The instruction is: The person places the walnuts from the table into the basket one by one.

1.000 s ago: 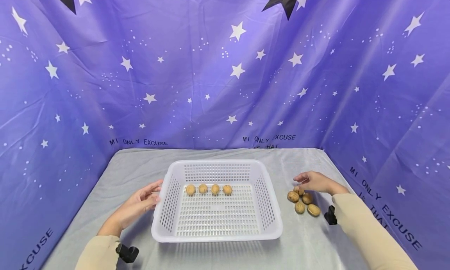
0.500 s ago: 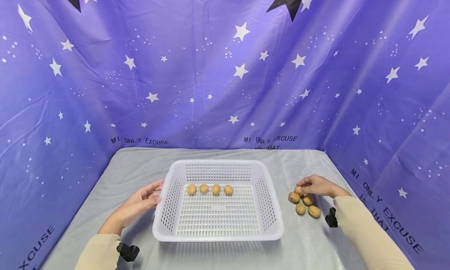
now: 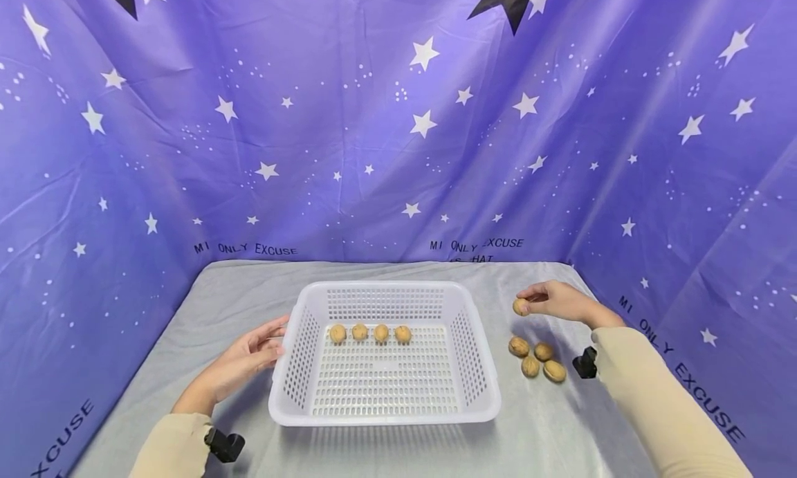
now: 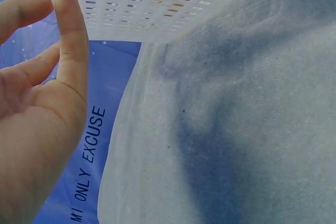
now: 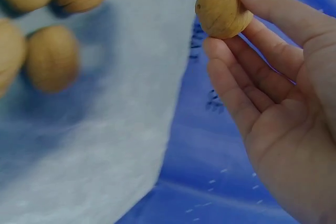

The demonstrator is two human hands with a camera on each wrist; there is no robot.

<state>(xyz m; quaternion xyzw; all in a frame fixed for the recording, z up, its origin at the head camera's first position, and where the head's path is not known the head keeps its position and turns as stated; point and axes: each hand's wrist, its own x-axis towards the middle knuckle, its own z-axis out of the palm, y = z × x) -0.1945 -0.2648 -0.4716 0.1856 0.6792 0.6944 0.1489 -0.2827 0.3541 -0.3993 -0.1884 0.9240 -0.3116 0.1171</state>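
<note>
In the head view my right hand (image 3: 559,303) pinches a walnut (image 3: 519,307) between thumb and fingers, raised above the table. The right wrist view shows this walnut (image 5: 223,10) at the fingertips, its seam turned upward. Several more walnuts (image 3: 530,366) lie in a loose cluster on the table, nearer the body than that hand. A white plastic basket (image 3: 386,420) with slotted walls stands mid-table, several walnuts (image 3: 381,334) in a row across its floor. My left hand (image 3: 239,359) touches the basket's left rim with extended fingers; the left wrist view shows the thumb (image 4: 72,40) against the rim.
A grey cloth (image 3: 243,291) covers the table. Purple star-printed curtains (image 3: 349,153) rise behind it and on both sides. A black wrist mount (image 3: 224,445) sits on the left sleeve, another black mount (image 3: 585,362) on the right.
My right hand has closed its fingertips on one walnut at the far end of the cluster and lifted it up and away from the others. The left hand stays at the basket rim.
</note>
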